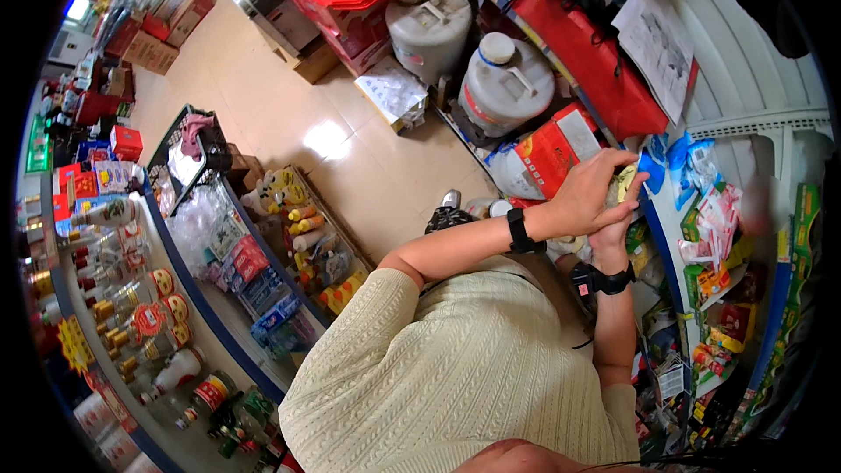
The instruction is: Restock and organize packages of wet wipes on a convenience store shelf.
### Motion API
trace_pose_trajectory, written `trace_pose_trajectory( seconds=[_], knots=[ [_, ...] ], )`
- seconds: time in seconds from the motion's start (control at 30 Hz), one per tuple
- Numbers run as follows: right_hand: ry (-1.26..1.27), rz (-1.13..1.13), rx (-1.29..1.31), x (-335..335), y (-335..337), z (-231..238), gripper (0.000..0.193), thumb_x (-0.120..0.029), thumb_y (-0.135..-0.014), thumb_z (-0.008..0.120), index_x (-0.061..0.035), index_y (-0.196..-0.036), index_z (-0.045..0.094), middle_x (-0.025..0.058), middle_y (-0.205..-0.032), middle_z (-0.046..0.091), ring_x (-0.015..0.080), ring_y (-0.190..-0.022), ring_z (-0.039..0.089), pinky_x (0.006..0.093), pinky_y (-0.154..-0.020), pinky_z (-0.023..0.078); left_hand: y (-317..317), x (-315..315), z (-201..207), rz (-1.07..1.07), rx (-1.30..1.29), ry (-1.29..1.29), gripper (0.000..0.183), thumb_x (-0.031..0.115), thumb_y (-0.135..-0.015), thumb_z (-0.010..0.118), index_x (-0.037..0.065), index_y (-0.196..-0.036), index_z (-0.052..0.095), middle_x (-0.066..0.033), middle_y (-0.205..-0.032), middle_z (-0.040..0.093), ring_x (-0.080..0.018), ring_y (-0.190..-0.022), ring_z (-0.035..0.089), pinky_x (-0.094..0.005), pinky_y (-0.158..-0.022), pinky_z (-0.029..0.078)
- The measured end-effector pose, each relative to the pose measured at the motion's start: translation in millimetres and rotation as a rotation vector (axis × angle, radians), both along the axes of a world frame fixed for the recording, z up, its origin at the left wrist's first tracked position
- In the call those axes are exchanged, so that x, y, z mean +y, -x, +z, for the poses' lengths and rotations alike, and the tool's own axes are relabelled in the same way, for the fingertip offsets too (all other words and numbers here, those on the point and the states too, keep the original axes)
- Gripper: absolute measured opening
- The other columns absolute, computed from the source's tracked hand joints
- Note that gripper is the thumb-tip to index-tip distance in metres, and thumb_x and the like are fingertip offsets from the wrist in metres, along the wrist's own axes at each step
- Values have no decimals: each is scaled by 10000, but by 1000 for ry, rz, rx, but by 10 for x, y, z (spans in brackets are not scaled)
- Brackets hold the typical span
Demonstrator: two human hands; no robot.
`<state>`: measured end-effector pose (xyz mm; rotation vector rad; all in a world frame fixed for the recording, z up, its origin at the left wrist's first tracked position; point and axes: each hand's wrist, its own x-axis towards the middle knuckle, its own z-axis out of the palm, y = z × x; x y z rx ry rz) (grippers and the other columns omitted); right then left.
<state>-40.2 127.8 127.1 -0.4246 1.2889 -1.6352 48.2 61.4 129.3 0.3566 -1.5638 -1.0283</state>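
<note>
Both my hands meet in front of the shelf on the right. My left hand [580,196] reaches across from the left, its fingers curved around a small yellowish crumpled packet [624,182]. Close below and touching it is my right hand [611,232], raised from the lower right; its fingers are mostly hidden. Just beyond the fingertips are a blue packet [653,161] and a blue-and-white plastic packet [694,166] at the shelf edge. It is unclear whether a finger touches the blue packet. Pink-and-white packets [714,223] lie farther along the same shelf.
Two white lidded drums [506,88] stand beyond my hands, beside a red-and-white box [561,153]. A red cloth-like sheet [596,70] covers part of the shelf above. Leftward, shelves hold bottles [140,289] and a black basket [180,153]. Tiled floor [263,96] lies between.
</note>
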Motion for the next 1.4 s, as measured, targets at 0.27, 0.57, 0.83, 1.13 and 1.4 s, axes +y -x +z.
trace_pose_trajectory(
  seconds=[0.27,0.57,0.83,1.13,1.4],
  knots=[
    [-34,111,-338,275,-288,-194,580,-633,-983,398,-127,-1179,601,22,-1141,635,140,-1087,602,317,-933,475,-377,336,-300,109,-250,157,111,114,-916,546,11,-889,578,-167,-879,539,-349,-818,523,-405,-703,414],
    [38,322,-155,-77,-923,-585,403,-296,-1031,508,-144,-1400,458,0,-1330,517,119,-1191,510,298,-950,438,-902,-126,-831,146,-186,-361,492,393,-1051,337,23,-848,589,-127,-804,564,-271,-831,550,-363,-774,421],
    [-191,397,-268,-1660,-1107,-1490,327,-229,-1025,524,-166,-1342,477,-10,-951,585,43,-536,400,185,-419,265,-1629,-1556,-2802,92,-110,-1049,437,411,-1025,463,21,-1222,483,-80,-1056,580,-172,-973,576,-329,-890,461],
    [-492,593,271,-2933,-1630,-2660,240,-266,-1005,555,-83,-1157,589,-55,-763,536,11,-522,400,192,-415,274,-3002,-2637,-4904,180,-988,-1160,549,419,-906,555,-2,-1259,558,-206,-1159,646,-383,-1113,614,-441,-972,477],
    [-811,727,402,-2872,-1827,-3802,286,-274,-1002,558,-21,-1132,590,43,-858,625,116,-697,565,269,-598,454,-2732,-3346,-6031,156,-1470,-924,539,418,-852,641,254,-1360,573,-164,-1630,75,-453,-1459,167,-627,-1050,370]
  ],
)
